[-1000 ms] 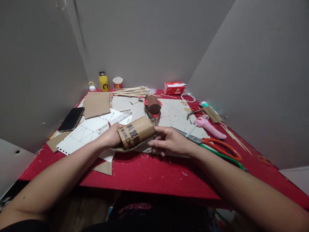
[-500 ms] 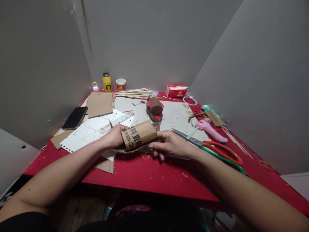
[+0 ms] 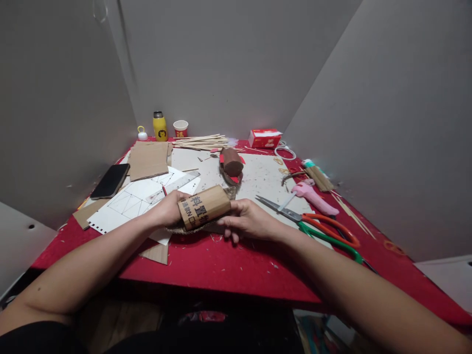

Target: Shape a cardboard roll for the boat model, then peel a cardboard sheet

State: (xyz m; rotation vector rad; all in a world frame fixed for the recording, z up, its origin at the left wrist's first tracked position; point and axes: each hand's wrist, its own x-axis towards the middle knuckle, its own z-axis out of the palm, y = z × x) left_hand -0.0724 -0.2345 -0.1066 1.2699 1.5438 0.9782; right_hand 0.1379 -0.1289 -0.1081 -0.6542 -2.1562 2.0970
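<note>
A rounded, bent piece of cardboard (image 3: 204,209) with dark printed characters is held above the front of the table. My left hand (image 3: 172,209) grips its left end, with some of the fingers hidden behind it. At the right end, my right hand (image 3: 247,219) has its fingers closed on the cardboard's edge. A ragged corrugated edge shows along the underside. Just beyond the hands, a brown cylindrical piece with red tabs (image 3: 232,163) rests on a grey board (image 3: 263,177).
Scissors (image 3: 295,215) and a pink glue gun (image 3: 315,195) lie at right. A drawn sheet (image 3: 129,199), a phone (image 3: 110,181) and flat cardboard (image 3: 149,160) are at left. Wooden sticks (image 3: 201,142), a yellow bottle (image 3: 160,128), a paper cup (image 3: 180,129) and a red box (image 3: 264,138) stand behind.
The whole view has shifted slightly, so the table things appear a little further left. Both hands keep their hold on the cardboard, with little visible change in its pose.
</note>
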